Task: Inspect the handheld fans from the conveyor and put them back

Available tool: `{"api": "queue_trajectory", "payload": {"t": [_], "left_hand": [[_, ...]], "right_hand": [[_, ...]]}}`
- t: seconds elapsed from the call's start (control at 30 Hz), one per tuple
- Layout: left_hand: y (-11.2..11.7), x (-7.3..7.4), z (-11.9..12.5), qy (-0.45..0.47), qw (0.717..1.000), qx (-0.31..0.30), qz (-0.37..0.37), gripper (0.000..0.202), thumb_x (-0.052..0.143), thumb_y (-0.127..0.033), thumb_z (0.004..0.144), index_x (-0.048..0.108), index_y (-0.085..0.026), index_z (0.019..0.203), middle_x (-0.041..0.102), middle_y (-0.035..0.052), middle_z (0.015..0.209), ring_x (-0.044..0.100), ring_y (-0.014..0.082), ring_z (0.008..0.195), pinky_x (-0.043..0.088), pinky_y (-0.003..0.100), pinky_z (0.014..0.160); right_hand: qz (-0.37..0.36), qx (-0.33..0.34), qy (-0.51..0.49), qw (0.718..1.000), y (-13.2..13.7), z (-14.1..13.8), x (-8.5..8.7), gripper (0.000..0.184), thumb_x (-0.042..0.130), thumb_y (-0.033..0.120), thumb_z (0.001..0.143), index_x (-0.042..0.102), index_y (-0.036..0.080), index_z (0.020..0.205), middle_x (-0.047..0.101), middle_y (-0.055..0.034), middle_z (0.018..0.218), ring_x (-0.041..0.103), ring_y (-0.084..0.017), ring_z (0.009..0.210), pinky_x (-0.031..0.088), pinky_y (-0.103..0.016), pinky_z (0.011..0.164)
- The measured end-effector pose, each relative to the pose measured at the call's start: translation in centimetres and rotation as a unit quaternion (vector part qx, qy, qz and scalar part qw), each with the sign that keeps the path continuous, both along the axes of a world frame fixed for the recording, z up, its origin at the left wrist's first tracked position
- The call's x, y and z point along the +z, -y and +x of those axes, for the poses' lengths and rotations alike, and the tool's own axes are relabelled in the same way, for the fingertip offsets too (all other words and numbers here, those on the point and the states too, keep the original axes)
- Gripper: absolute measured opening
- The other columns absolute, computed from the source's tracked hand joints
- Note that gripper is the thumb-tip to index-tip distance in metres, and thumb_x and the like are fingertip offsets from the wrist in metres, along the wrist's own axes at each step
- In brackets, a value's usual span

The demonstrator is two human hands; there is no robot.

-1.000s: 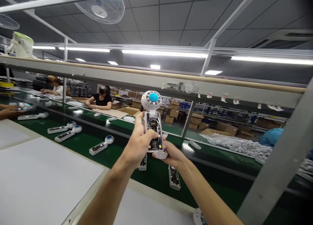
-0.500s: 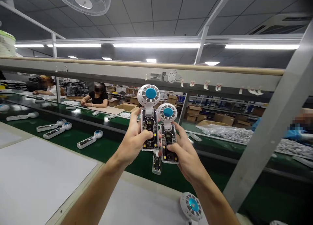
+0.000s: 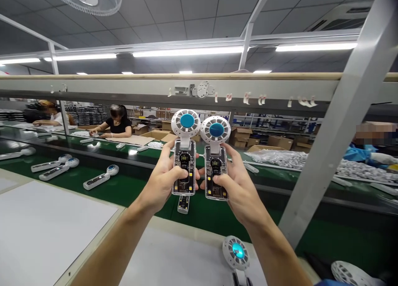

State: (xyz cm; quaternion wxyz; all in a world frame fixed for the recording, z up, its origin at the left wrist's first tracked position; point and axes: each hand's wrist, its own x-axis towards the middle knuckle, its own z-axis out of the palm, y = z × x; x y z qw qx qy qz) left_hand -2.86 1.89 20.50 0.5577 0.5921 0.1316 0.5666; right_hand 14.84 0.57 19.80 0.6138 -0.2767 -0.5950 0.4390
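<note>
2 handheld fans, left fan [image 3: 184,146] and right fan [image 3: 215,153], upright, side by side over green belt [image 3: 211,219] | Left hand [image 3: 164,176] grips left fan, right hand [image 3: 239,181] right fan; thumbs below displays [image 3: 184,158], apparently keeping both readable | Nearby: lit fan [image 3: 238,250], white worktop [image 3: 168,253]

Lit fan [image 3: 236,251] at far edge of bench [image 3: 149,253], handle [image 3: 239,275] cut off below, another handle [image 3: 183,205] mostly hidden (behind fan [image 3: 184,158] in left hand [image 3: 163,176])
</note>
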Motion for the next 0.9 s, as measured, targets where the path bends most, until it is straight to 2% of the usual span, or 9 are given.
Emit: {"api": "queue_trajectory", "payload": {"t": [0.07, 0.2, 0.37, 0.57, 0.7, 0.9], "left_hand": [[0.0, 0.1, 0.0, -0.002, 1.000, 0.000, -0.012, 0.074, 0.063, -0.011, 0.074, 0.029, -0.024, 0.139, 0.063, 0.0084, 0.110, 0.068, 0.0172, 0.070, 0.058, 0.032, 0.060], [0.0, 0.2, -0.1, -0.021, 1.000, -0.003, -0.017, 0.076, 0.063, -0.013, 0.075, 0.027, -0.022, 0.141, 0.066, 0.0055, 0.094, 0.067, 0.0182, 0.065, 0.057, 0.032, 0.058], [0.2, 0.3, -0.1, -0.012, 1.000, 0.001, -0.024, 0.079, 0.066, -0.014, 0.073, 0.026, -0.023, 0.141, 0.065, 0.0069, 0.103, 0.067, 0.0174, 0.067, 0.057, 0.031, 0.059], [0.2, 0.1, -0.3, -0.027, 1.000, 0.000, 0.003, 0.086, 0.063, -0.006, 0.071, 0.021, -0.021, 0.145, 0.067, 0.0012, 0.084, 0.065, 0.0160, 0.069, 0.055, 0.028, 0.064], [0.1, 0.1, -0.4, -0.033, 0.999, 0.009, 0.009, 0.085, 0.060, -0.002, 0.071, 0.022, -0.023, 0.145, 0.067, 0.0003, 0.084, 0.063, 0.0146, 0.070, 0.053, 0.026, 0.065], [0.1, -0.1, -0.3, -0.055, 0.998, 0.002, 0.008, 0.082, 0.061, -0.005, 0.077, 0.020, -0.026, 0.145, 0.068, 0.0003, 0.087, 0.066, 0.0149, 0.071, 0.055, 0.028, 0.068]], "right_hand": [[-0.003, -0.009, -0.004, 1.000, 0.3, -0.1, 0.2, 0.076, 0.061, 0.014, 0.080, 0.030, 0.033, 0.147, 0.066, -0.0058, 0.121, 0.070, -0.024, 0.091, 0.062, -0.037, 0.068], [0.013, -0.020, -0.010, 1.000, 0.7, -0.3, 0.5, 0.075, 0.061, 0.015, 0.080, 0.031, 0.033, 0.146, 0.064, -0.0064, 0.127, 0.070, -0.023, 0.092, 0.061, -0.035, 0.067], [0.017, -0.021, 0.004, 1.000, 0.8, -0.2, 0.5, 0.075, 0.060, 0.014, 0.080, 0.031, 0.034, 0.147, 0.064, -0.0059, 0.128, 0.069, -0.024, 0.099, 0.060, -0.034, 0.067], [-0.027, -0.009, -0.019, 0.999, 1.0, -0.3, 0.6, 0.082, 0.062, 0.014, 0.077, 0.029, 0.032, 0.150, 0.062, -0.0063, 0.130, 0.068, -0.024, 0.103, 0.060, -0.032, 0.070], [-0.022, -0.012, -0.001, 1.000, 1.3, -0.4, 0.7, 0.085, 0.060, 0.010, 0.076, 0.028, 0.032, 0.152, 0.063, -0.0060, 0.127, 0.069, -0.024, 0.102, 0.060, -0.031, 0.069], [-0.023, -0.046, 0.002, 0.999, 1.5, -0.2, 0.9, 0.078, 0.061, 0.018, 0.084, 0.028, 0.034, 0.153, 0.062, -0.0064, 0.130, 0.068, -0.026, 0.105, 0.061, -0.034, 0.074]]}}
